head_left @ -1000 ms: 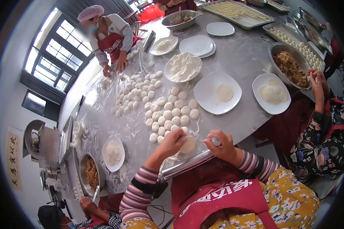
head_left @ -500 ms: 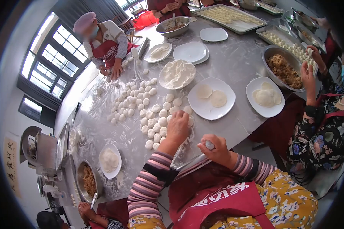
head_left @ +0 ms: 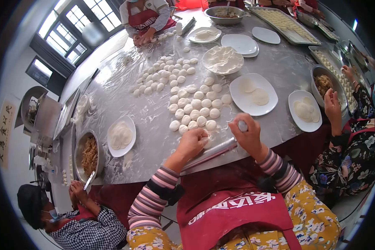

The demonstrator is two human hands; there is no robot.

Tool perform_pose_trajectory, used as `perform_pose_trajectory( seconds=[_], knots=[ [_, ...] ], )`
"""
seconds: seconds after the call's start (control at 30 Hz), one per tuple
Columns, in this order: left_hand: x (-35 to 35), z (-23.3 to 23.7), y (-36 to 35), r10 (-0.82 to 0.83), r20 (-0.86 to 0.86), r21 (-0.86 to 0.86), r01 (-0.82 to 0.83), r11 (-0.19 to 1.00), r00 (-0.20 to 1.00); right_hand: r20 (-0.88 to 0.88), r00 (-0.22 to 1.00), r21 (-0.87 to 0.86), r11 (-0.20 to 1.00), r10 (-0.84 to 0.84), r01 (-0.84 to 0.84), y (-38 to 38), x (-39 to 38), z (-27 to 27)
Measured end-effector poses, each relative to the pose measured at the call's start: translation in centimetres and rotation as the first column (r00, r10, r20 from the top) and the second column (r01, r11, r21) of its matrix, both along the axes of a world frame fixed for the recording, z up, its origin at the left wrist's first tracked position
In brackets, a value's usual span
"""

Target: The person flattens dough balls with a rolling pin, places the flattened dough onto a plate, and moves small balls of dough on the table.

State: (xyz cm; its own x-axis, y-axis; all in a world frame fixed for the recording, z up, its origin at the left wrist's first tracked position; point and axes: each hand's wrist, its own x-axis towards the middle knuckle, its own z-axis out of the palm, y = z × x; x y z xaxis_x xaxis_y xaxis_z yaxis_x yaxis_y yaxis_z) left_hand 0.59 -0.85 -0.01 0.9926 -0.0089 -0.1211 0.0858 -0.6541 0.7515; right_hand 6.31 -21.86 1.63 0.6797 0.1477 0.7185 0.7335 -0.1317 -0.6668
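Here, the left hand (head_left: 191, 143) is located at the near edge of the table (head_left: 154, 112), palm down. Its grip is bent, with the fingers drawn together over a pale dough piece (head_left: 207, 143). The fingers cover part of this piece, so it cannot be told whether they are clamped on it. The right hand (head_left: 249, 135) is positioned to the right of the left hand, near the same edge. Its grip is wrapped around a round-ended tool (head_left: 242, 126); the grey end projects from the top of the fist, and the fist conceals part of the body. The two hands are apart.

Directly beyond the left hand, the dough balls (head_left: 204, 111) are laid out in close rows on the table. A second group extends farther to the left. Beyond the right hand stands a square white plate (head_left: 245, 105) carrying two thin dough discs (head_left: 261, 96). To its right, a smaller plate (head_left: 296, 124) carries several overlapping discs. A mound of white powder (head_left: 223, 59) is located beyond the dough balls.

On the left, an oval plate (head_left: 120, 153) carries further discs; beside it is a metal bowl containing brown filling (head_left: 89, 156). Across the table, a co-worker's hands (head_left: 143, 38) are near the tabletop.
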Motion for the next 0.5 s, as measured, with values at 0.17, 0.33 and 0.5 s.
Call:
perform_pose_trajectory(
  seconds=[0.17,0.33,0.5],
  knots=[
    [0.9,1.4,-0.4,0.035,-0.079,0.094,-0.028,0.995,0.996,-0.098,0.994,-0.073,0.997,-0.048,0.041,1.9,2.6,-1.8],
    [-0.4,0.5,0.5,0.070,0.022,0.016,-0.070,0.997,0.997,0.066,0.993,-0.080,0.991,-0.101,0.107,0.7,2.0,-2.1],
    [1.7,0.2,-0.7,0.013,-0.010,0.124,-0.012,0.992,1.000,-0.135,0.990,-0.100,0.995,-0.029,0.016,3.8,4.6,-2.0]
  ],
)
